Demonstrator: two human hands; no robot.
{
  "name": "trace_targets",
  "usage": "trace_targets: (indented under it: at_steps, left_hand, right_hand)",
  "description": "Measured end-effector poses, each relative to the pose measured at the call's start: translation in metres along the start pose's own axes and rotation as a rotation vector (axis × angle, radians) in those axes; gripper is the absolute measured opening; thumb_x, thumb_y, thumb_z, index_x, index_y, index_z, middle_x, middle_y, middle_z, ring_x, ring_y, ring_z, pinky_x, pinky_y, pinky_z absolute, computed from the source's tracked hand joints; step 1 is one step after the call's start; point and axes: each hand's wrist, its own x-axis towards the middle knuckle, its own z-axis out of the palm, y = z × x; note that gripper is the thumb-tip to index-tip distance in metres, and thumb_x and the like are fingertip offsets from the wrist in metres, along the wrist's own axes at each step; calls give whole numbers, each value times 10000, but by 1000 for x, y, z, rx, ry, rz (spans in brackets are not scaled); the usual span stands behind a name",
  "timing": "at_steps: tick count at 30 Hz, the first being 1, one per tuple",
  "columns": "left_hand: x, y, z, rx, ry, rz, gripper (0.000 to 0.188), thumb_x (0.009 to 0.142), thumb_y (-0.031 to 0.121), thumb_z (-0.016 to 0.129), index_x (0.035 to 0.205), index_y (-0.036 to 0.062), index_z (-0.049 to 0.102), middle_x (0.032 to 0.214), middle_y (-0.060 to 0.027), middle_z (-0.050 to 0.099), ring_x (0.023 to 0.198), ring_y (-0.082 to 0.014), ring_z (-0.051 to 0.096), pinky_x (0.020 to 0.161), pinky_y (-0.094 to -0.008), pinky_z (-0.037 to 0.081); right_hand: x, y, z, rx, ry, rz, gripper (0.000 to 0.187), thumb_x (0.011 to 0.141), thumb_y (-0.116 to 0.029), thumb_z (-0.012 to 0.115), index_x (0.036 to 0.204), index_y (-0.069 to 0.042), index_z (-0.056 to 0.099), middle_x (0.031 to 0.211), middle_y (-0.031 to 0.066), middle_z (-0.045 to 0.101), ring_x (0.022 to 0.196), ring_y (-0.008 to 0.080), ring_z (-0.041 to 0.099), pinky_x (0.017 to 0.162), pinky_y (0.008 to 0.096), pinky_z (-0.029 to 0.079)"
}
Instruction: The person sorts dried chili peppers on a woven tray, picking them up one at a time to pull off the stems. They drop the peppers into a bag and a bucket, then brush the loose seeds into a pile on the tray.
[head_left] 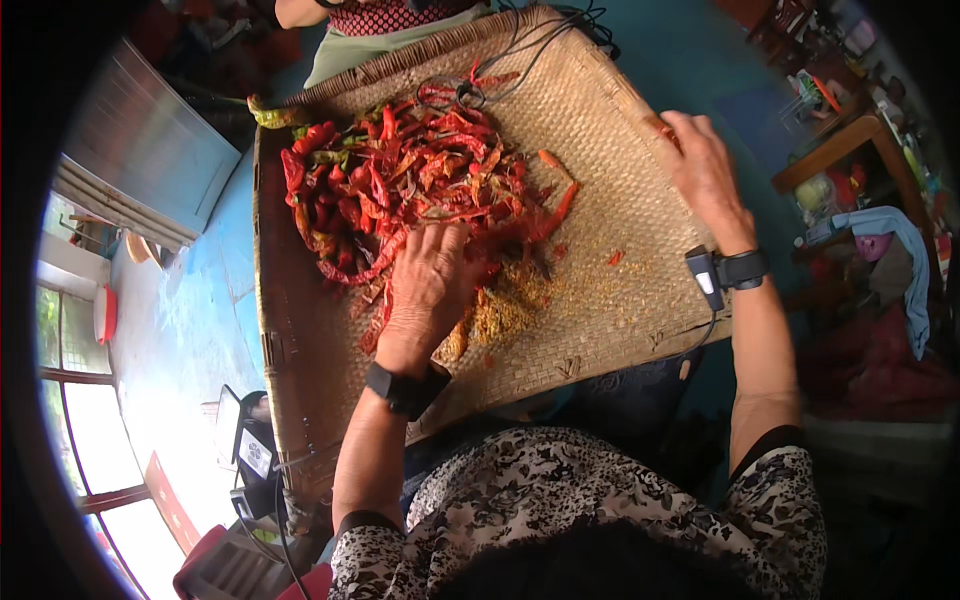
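Note:
A heap of dried red chili peppers (pixel 430 165) covers the left and middle of a shallow woven tray (pixel 625 150). My left hand (pixel 430 280) reaches over the near side of the heap, its fingers bent down among the peppers. Its fingertips are hidden, and the red pieces beside it are blurred. At the tray's right rim, my right hand (pixel 708 175) has its fingers curled, with a small reddish piece that looks like chili pepper at the fingertips. Yellow seeds (pixel 500 315) lie in a patch next to my left hand, with more scattered to the right.
One greenish pepper (pixel 272 115) rests at the far left corner. A black cable (pixel 470 90) trails over the tray's far side. Another person (pixel 395 22) is beyond it. A wooden shelf (pixel 830 155) with a blue cloth (pixel 895 250) stands right; dark devices (pixel 258 450) sit at lower left.

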Motion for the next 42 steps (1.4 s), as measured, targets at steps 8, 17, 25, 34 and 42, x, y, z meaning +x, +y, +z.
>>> trace_targets:
  at_steps: [8,17,25,34,42]
  left_hand:
    - [-14,-15,49,146,-229,-62,543,876,264,609,1348,61,432,1374,-192,407,1196,-398,415,974,-478,386]
    - [-10,-18,43,143,-225,-71,555,853,265,638,1329,46,455,1335,-202,441,1172,-378,430,951,-475,401]
    - [3,-31,19,-177,-289,-98,572,834,315,674,1293,28,491,1263,-195,509,1167,-360,453,952,-445,417]
    - [1,-114,-7,-51,119,-522,185,797,123,651,954,42,597,898,-142,608,881,-333,569,780,-439,455]
    - [55,-107,18,56,-69,-329,540,812,266,670,1293,119,474,1263,-149,490,1144,-389,460,917,-452,437]
  right_hand:
    - [-6,-84,85,159,-659,-229,131,883,-81,549,792,-94,456,706,-4,345,619,135,392,731,322,474]
    - [-14,-104,102,284,-684,-217,181,766,15,608,926,-28,533,900,129,613,789,311,623,656,420,481]
    - [-40,-90,90,406,-467,-279,212,773,30,547,973,-40,524,821,130,597,713,302,607,600,420,459]
    - [-35,-81,38,517,-419,-122,254,802,51,547,1037,-45,520,697,86,513,646,196,553,580,343,457]
    - [7,-50,6,450,60,-189,207,837,47,542,1023,-44,552,876,139,619,788,287,627,658,346,504]
